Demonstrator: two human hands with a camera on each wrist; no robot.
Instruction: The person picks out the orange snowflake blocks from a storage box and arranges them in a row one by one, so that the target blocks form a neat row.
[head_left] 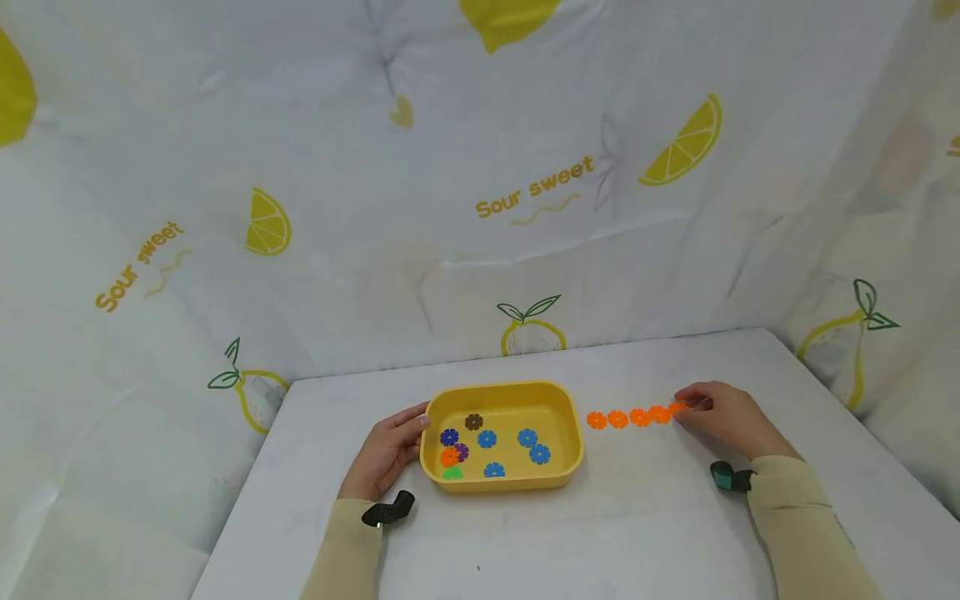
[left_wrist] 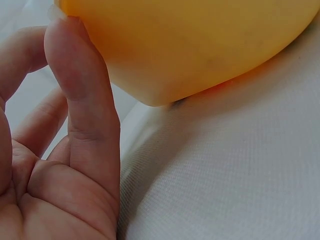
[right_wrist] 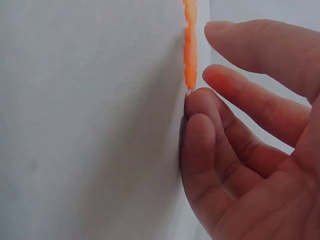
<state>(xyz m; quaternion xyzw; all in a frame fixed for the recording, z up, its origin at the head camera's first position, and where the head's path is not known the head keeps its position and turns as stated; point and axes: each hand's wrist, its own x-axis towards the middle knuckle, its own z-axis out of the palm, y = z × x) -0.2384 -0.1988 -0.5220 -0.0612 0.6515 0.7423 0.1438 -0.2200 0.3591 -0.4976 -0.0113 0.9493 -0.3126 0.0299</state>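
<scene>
My left hand [head_left: 386,450] holds the left side of a shallow yellow plastic basin [head_left: 564,479], with the thumb at its rim [left_wrist: 75,65]. Inside lie several notched flower-shaped discs: blue discs [head_left: 527,437], a brown disc [head_left: 474,422], an orange disc [head_left: 449,457], a green disc [head_left: 453,473] and purple ones. To the basin's right, several orange discs [head_left: 640,417] lie in a row on the table. At the row's right end is my right hand [head_left: 723,412]. Its thumb and index finger stand apart beside the orange row [right_wrist: 190,55], and its other fingers bend loosely by the tabletop.
Everything stands on a white-covered table [head_left: 540,542]. Behind it hangs a white curtain [head_left: 360,275] printed with lemons. Each wrist wears a dark device, the left device [head_left: 388,509] close to the basin's near left corner.
</scene>
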